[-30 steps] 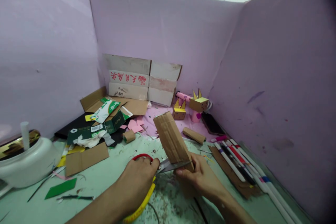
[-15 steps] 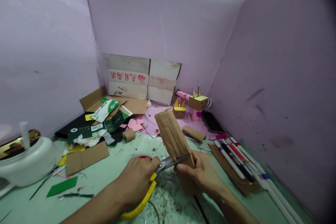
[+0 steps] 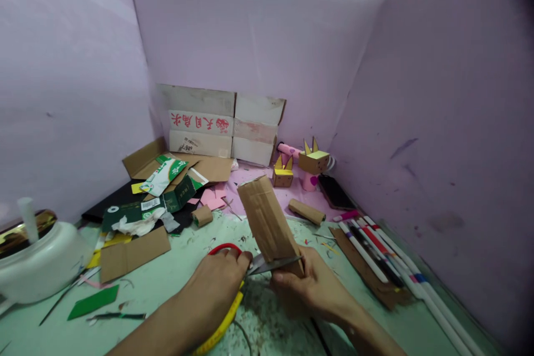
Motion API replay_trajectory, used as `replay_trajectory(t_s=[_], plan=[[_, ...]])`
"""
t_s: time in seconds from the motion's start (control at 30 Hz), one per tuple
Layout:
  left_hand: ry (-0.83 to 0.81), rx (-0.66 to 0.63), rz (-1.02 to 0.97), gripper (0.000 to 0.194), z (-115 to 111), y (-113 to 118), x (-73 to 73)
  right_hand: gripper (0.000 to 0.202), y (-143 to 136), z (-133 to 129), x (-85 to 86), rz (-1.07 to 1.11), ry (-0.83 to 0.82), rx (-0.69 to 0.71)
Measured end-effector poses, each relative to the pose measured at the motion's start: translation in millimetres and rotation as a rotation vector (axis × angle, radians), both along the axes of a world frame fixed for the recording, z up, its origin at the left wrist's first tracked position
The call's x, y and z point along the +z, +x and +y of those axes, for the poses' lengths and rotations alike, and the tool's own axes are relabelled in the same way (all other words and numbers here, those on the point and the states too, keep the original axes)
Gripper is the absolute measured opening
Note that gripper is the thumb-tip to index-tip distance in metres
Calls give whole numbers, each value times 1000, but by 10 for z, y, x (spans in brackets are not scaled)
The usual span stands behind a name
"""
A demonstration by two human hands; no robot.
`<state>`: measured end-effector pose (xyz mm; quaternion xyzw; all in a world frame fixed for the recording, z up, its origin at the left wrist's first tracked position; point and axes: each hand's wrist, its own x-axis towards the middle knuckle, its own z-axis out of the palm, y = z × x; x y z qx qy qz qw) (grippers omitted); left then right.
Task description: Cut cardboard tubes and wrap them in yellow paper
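My left hand (image 3: 219,283) grips a pair of scissors (image 3: 267,265) with one red and one yellow handle. Their blades lie across the lower part of a folded brown cardboard strip (image 3: 269,222). That strip leans up and away from me, and my right hand (image 3: 311,283) is closed around its lower end, the thumb on the near face beside the blades. Part of the cardboard below the hand is in shadow. Beyond the strip lies a small cardboard roll (image 3: 306,210), and a shorter roll (image 3: 202,216) sits to its left.
Cardboard and packaging scraps (image 3: 136,256) are heaped at the left, near a white pot (image 3: 41,267). Several markers (image 3: 375,250) lie along the right side by a phone (image 3: 336,192). Small cardboard boxes with pointed ears (image 3: 315,161) stand at the back. Lilac panels (image 3: 258,39) enclose the table.
The scissor blades have come closer together across the cardboard strip. Both hands keep their holds, and the view has shifted slightly.
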<state>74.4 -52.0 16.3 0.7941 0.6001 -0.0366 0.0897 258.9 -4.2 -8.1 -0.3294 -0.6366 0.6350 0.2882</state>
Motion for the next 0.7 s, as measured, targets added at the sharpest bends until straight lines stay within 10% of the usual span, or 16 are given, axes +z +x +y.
replay_trajectory(t_s=[0.7], plan=[[-76, 23, -38, 35, 37, 16, 12, 25, -59, 5, -30, 79, -40, -31]])
